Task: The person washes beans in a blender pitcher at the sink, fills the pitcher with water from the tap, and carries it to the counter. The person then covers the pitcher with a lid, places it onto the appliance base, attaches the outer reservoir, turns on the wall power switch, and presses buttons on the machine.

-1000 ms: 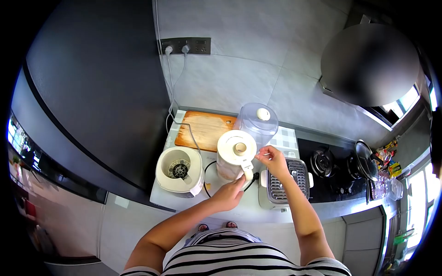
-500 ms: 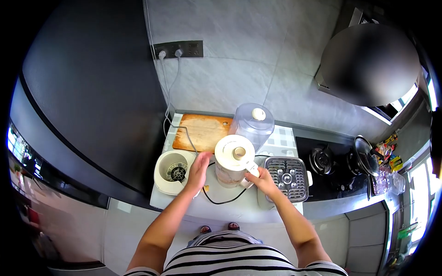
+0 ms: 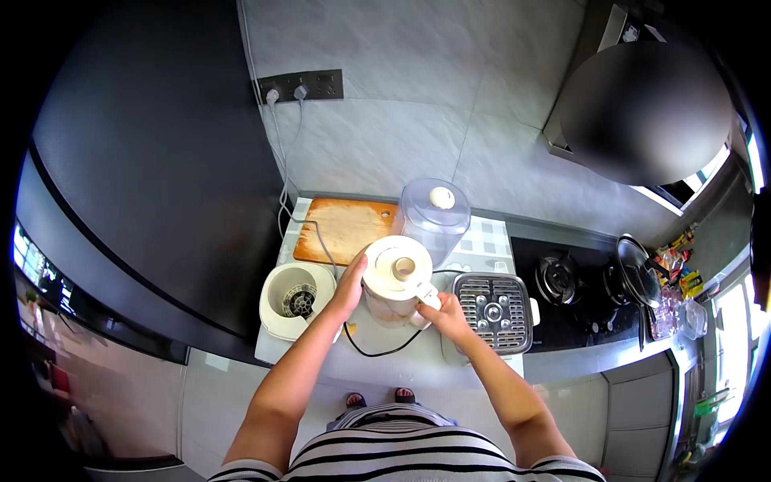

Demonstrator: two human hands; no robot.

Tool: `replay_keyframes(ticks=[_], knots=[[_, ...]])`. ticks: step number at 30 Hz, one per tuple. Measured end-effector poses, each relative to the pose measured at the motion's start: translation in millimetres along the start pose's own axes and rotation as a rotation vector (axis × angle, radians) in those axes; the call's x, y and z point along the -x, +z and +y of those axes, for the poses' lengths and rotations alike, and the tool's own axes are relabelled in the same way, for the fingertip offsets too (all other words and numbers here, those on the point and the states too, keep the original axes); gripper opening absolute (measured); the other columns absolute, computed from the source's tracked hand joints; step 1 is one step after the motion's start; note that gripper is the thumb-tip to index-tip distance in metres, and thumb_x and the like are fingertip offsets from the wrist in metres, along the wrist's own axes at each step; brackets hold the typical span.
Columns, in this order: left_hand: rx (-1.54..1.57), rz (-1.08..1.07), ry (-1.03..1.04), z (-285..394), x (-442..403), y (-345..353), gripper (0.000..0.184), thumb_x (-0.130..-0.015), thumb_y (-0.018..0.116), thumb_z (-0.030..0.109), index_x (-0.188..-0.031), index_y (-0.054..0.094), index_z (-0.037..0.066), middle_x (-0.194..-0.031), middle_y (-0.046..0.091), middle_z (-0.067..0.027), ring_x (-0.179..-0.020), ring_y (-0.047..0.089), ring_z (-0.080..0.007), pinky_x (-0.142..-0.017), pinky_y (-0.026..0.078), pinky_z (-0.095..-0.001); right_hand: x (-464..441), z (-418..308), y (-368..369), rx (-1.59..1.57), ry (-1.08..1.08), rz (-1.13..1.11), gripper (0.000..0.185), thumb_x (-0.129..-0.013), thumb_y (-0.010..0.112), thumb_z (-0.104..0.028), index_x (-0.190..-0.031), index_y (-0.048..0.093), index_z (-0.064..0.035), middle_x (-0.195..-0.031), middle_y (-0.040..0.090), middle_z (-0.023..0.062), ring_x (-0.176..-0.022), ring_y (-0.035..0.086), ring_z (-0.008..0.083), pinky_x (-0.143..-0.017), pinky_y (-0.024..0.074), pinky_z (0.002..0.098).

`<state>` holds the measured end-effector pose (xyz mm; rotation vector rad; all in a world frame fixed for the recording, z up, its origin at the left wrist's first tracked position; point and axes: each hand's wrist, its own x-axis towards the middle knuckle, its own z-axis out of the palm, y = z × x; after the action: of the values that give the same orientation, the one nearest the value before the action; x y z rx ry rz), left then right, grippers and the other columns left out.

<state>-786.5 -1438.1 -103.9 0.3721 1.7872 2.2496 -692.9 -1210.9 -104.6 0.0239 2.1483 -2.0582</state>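
A clear blender jar (image 3: 388, 312) with a cream lid (image 3: 385, 279) stands upright over the counter in front of me. My right hand (image 3: 446, 316) is wrapped round its cream handle (image 3: 431, 297). My left hand (image 3: 351, 290) lies at the left edge of the lid, its fingers stretched out and seemingly touching the side. To the left of that hand sits a cream appliance base (image 3: 273, 309) with a round well and a dark slotted centre. Whatever is inside the jar is hard to make out.
Behind the jar are a wooden cutting board (image 3: 337, 229) and a clear plastic container (image 3: 434, 225) with a white knob. A metal-grated appliance (image 3: 493, 312) stands at the right, beside a black gas hob (image 3: 558, 301). A black cord (image 3: 377, 354) loops across the counter (image 3: 377, 368).
My left hand has come in from beside the jar to the lid's edge. My right hand stays on the handle. The whole view has shifted slightly.
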Motion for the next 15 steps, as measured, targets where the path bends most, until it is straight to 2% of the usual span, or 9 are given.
replay_keyframes(ticks=[7,11,15], knots=[[0.105,0.087,-0.001,7,14,16,0.055,-0.103,0.041,0.031,-0.148,0.036,0.001,-0.146,0.046,-0.0122,-0.137,0.04,-0.0195,-0.114,0.027,-0.0313,4,-2,-4,0.026,-0.034,-0.078,0.021,-0.09,0.067,-0.01,-0.107,0.067,0.0025,-0.091,0.068,-0.0008,-0.082,0.06,0.0057,-0.072,0.0489,0.0245],[0.134,0.144,0.006,16,26,18,0.053,-0.102,0.044,0.028,-0.147,0.038,0.001,-0.144,0.048,-0.0113,-0.134,0.042,-0.0189,-0.113,0.029,-0.0314,11,-19,3,0.053,-0.12,-0.097,0.023,-0.09,0.068,-0.012,-0.109,0.067,0.0016,-0.084,0.064,-0.0035,-0.073,0.053,0.003,-0.063,0.0447,0.022],[0.204,0.145,0.04,45,35,14,0.053,-0.101,0.046,0.027,-0.146,0.039,0.001,-0.141,0.051,-0.012,-0.132,0.045,-0.019,-0.111,0.031,-0.0314,22,-61,18,0.142,-0.16,-0.102,0.025,-0.091,0.069,-0.014,-0.11,0.066,0.0026,-0.084,0.066,-0.0014,-0.073,0.054,0.0039,-0.064,0.0463,0.0228]])
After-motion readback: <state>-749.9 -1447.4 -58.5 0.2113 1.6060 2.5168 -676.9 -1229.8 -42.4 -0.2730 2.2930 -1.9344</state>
